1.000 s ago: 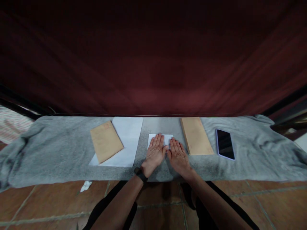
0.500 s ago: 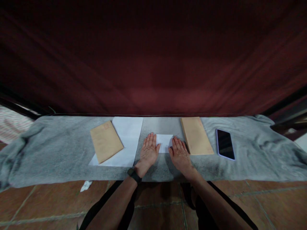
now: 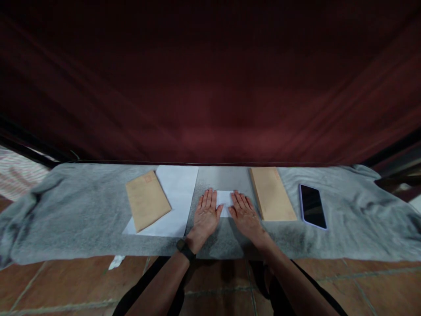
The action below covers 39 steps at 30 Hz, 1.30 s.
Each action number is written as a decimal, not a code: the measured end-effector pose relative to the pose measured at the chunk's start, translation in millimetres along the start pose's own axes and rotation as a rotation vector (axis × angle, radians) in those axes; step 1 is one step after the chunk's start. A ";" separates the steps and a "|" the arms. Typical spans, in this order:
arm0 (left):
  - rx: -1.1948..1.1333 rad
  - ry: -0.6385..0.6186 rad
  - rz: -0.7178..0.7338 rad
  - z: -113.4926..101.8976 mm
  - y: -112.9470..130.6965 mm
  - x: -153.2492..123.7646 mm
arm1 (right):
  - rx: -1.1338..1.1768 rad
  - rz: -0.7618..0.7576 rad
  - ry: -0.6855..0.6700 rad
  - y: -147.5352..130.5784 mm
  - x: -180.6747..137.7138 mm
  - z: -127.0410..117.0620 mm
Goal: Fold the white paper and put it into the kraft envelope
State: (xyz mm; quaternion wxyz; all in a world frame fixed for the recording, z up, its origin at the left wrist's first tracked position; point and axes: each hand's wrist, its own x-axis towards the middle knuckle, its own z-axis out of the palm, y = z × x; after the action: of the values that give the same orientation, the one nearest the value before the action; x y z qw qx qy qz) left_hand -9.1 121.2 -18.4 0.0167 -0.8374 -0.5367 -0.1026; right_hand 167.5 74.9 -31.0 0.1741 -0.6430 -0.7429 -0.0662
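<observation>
A small folded white paper (image 3: 225,199) lies on the grey cloth (image 3: 75,215) in front of me. My left hand (image 3: 205,215) lies flat on its left part, fingers stretched out, a dark band on the wrist. My right hand (image 3: 244,213) lies flat over its right part, fingers spread. Only a strip of the paper shows between the hands.
A brown envelope (image 3: 146,200) rests on a white sheet (image 3: 176,193) to the left. Another brown envelope (image 3: 272,193) lies right of my hands, a dark phone (image 3: 312,206) beyond it. A maroon curtain hangs behind. A white scrap (image 3: 116,262) lies on the tiled floor.
My hands slid apart across the folded paper, then came closer together again on it. The view shifted slightly, so everything sits a little lower.
</observation>
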 end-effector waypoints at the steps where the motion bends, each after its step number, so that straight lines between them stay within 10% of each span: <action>1: -0.001 0.003 0.005 -0.2 -0.5 -0.3 | -0.004 0.006 0.011 1.8 -0.1 0.6; 39: -0.087 -0.132 0.392 -34.2 -11.4 -8.5 | 0.042 0.057 -0.052 6.1 5.1 -10.9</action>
State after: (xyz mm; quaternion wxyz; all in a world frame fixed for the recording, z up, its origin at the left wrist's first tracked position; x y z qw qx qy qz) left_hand -28.0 113.7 12.5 -0.0350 -0.9306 -0.3585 -0.0652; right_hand 174.7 77.1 -19.9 0.1702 -0.6615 -0.7299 -0.0288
